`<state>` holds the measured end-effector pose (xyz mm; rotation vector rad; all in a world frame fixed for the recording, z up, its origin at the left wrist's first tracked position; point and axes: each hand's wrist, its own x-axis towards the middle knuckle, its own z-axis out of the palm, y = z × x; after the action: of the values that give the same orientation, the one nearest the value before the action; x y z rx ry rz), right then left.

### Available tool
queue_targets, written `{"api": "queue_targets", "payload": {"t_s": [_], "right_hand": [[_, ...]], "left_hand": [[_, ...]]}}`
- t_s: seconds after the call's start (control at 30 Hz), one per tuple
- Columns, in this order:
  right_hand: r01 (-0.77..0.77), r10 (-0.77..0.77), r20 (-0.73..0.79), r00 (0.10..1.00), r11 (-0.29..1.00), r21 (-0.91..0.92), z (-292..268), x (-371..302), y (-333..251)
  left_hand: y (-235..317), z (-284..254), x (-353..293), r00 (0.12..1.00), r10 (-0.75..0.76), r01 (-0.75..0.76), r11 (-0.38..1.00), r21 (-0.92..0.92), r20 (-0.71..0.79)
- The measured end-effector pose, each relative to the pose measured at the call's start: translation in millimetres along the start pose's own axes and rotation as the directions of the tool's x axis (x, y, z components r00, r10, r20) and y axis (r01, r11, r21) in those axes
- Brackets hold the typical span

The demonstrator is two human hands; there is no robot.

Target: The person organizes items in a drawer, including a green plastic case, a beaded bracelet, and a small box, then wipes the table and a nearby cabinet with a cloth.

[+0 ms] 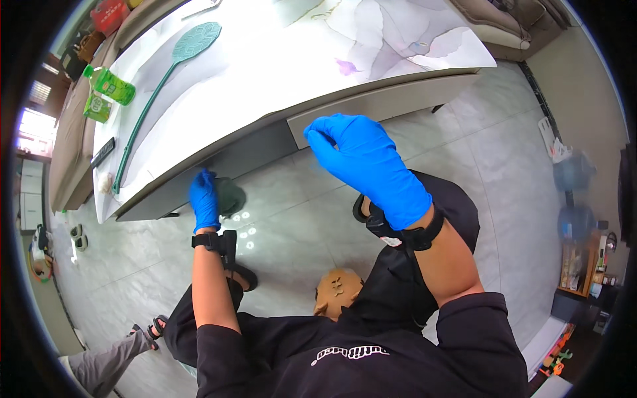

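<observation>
Both my hands wear blue gloves, with black straps at the wrists. My right hand [361,156] is raised in front of the table's near edge, its fingers curled in and thumb and fingertips pressed together. Whatever it pinches, if anything, is hidden. Lower and to the left, my left hand [205,200] is beside the dark grey front [255,151] under the tabletop, its fingers bent together. Just right of it, a dark grey-green rounded thing [231,198] shows at floor level; I cannot tell whether the hand touches it.
On the marble-patterned table [265,73] lie a green fly swatter [196,42], a green-labelled bottle [113,85], a green carton [97,108] and a black remote [103,152]. A brown stool [338,292] is between my legs. Another person's leg [109,361] shows lower left. Large water bottles [574,174] stand right.
</observation>
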<state>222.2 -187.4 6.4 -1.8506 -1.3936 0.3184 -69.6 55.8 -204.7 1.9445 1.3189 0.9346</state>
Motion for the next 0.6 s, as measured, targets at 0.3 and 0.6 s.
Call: {"api": "queue_targets", "payload": {"t_s": [0.3,0.6], "right_hand": [[-0.332,-0.059,0.469,0.881,0.629,0.703,62,-20,-38],[0.058,0.125,-0.149,0.981,0.541,0.839,-4,51,12]], "left_hand": [[224,-22,-74,0.869,-0.187,0.49,0.45,-0.747,0.457],[209,-122,-74,0.977,0.082,0.01,0.904,-0.427,0.196]]}}
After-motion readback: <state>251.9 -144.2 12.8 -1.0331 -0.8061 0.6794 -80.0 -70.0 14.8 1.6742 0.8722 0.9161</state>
